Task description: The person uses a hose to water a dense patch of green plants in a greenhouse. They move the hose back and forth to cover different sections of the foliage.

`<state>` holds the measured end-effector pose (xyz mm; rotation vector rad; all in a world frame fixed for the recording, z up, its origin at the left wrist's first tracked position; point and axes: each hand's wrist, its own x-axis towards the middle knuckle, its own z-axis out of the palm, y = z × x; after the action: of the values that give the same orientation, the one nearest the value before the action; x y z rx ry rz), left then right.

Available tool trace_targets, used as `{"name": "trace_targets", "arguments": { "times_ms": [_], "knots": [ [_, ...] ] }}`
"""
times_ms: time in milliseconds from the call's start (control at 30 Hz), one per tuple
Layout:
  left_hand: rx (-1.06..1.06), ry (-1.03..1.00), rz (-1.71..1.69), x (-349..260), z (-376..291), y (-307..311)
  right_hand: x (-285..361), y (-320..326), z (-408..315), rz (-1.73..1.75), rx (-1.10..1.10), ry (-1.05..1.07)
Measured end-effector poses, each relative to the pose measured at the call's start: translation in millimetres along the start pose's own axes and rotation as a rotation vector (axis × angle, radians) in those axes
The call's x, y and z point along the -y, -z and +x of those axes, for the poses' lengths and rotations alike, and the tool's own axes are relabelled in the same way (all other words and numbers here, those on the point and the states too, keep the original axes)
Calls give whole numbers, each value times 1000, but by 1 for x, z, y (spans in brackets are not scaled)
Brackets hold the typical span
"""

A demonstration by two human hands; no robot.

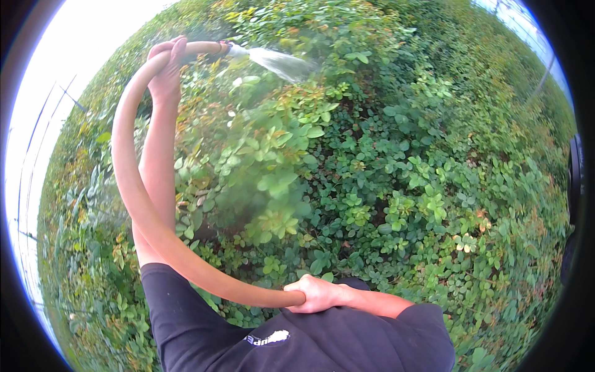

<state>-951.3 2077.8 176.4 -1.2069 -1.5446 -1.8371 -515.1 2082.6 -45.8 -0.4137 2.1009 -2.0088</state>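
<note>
A thick tan rubber hose (123,153) bends in a wide arc from my body up along my outstretched left arm. My left hand (167,63) grips it a short way behind its outlet end. From the pale nozzle (238,49), fastened with a dark clamp or tie (225,47), a fan of water (281,64) sprays to the right over the plants. Close to my waist, my right hand (316,294) is closed around the hose's lower part. Beyond that fist the hose is hidden.
Dense leafy green bushes (372,153) spread in front of me and to both sides. Some leaves (465,242) are yellowish. Thin dark poles or wires (35,130) stand against the bright background at far left. A dark object (576,181) shows at the right rim.
</note>
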Motion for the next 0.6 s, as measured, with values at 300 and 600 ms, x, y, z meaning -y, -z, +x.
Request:
{"name": "trace_targets", "arguments": {
  "times_ms": [300, 600],
  "knots": [
    [63, 75, 196, -33, -11, 75, 7, -19, 9, -42, 101, 15],
    [56, 137, 383, -67, -32, 159, 19, -44, 19, -87, 216, 25]
  ]
}}
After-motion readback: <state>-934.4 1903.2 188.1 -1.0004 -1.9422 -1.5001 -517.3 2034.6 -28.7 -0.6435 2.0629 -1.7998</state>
